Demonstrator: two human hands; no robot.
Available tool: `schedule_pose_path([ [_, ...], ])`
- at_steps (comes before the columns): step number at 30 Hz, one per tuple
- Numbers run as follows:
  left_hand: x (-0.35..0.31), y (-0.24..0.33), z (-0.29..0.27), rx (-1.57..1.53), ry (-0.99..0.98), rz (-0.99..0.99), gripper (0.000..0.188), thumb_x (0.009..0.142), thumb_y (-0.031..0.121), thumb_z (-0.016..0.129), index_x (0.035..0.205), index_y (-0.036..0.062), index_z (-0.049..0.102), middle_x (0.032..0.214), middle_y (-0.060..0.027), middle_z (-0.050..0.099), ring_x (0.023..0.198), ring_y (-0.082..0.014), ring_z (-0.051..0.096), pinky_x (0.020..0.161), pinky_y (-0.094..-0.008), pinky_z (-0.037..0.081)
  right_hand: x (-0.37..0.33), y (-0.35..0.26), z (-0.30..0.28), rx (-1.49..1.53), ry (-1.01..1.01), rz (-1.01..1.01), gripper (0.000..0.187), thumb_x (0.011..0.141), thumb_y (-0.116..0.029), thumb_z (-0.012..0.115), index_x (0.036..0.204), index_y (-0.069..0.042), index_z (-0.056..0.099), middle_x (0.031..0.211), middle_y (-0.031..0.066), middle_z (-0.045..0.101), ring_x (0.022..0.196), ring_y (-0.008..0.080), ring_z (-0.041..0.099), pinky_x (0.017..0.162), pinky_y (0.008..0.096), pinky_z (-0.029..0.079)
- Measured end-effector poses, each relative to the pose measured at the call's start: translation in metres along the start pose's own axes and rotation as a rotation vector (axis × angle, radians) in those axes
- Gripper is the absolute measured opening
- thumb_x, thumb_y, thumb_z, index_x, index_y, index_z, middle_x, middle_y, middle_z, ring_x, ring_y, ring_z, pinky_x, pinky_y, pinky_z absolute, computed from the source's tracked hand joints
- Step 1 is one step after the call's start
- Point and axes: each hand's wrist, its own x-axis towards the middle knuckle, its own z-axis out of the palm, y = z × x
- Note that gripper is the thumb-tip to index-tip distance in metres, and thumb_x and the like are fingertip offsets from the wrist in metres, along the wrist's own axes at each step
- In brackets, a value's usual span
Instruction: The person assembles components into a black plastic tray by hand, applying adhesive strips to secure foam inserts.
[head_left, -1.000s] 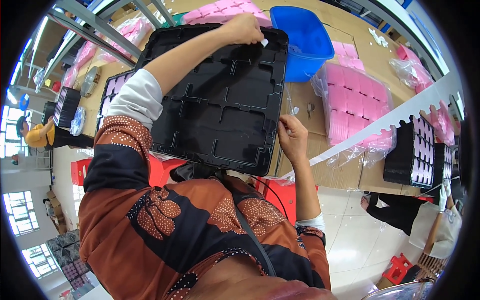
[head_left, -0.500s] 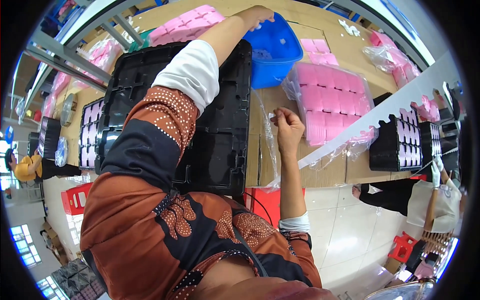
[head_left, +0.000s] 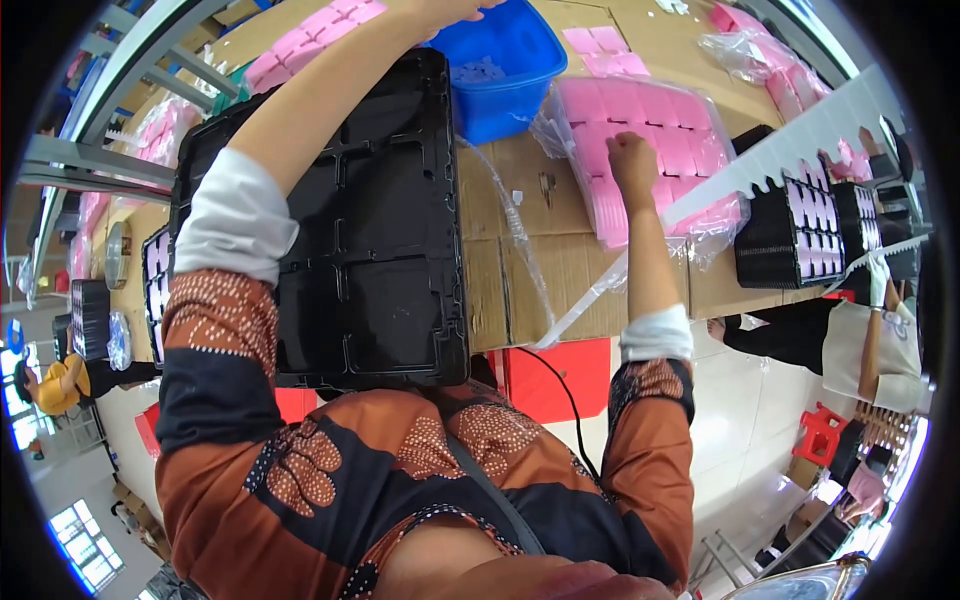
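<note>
We have the black tray (head_left: 385, 205) at ten o'clock; the bagged pink stack (head_left: 690, 145) at two; the blue bin (head_left: 490, 115) at twelve; our left hand (head_left: 450, 10) near its rim, our right hand (head_left: 632, 165) curled over the stack; whether either clamps anything, we cannot tell.

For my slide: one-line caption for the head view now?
Left hand by a blue bin, right hand over a pink stack in clear plastic, black tray beneath the left forearm.

Fisheye head view, close above, facing down over the wearer's chest (head_left: 400, 460), hands (head_left: 632, 165), workbench (head_left: 484, 290)
</note>
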Motion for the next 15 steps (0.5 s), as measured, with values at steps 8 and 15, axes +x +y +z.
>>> schedule_pose_path([
  [8, -0.080, 0.026, -0.016, -0.026, -0.200, -0.021, 0.039, 0.085, 0.033, 0.056, 0.099, -0.0030, 0.061, 0.086, -0.0081, 0.062, 0.077, -0.0146, 0.057, 0.071, -0.0259, 0.046, 0.021, -0.012, 0.032, -0.354, -0.304, 0.080, 0.028, 0.076, -0.022, 0.055, 0.098, -0.007, 0.064, 0.099, 0.0162, 0.063, 0.095, 0.0327, 0.060, 0.077, 0.0419, 0.049],
  [15, -0.099, 0.029, -0.007, -0.012, -0.168, -0.011, 0.024, 0.084, 0.022, 0.061, 0.101, 0.0052, 0.064, 0.094, -0.0048, 0.064, 0.085, -0.0093, 0.059, 0.073, -0.0205, 0.047, 0.026, 0.006, 0.031, -0.208, -0.219, 0.107, 0.026, 0.075, -0.020, 0.051, 0.093, -0.007, 0.066, 0.094, 0.0179, 0.064, 0.087, 0.0322, 0.063, 0.075, 0.0420, 0.049],
])
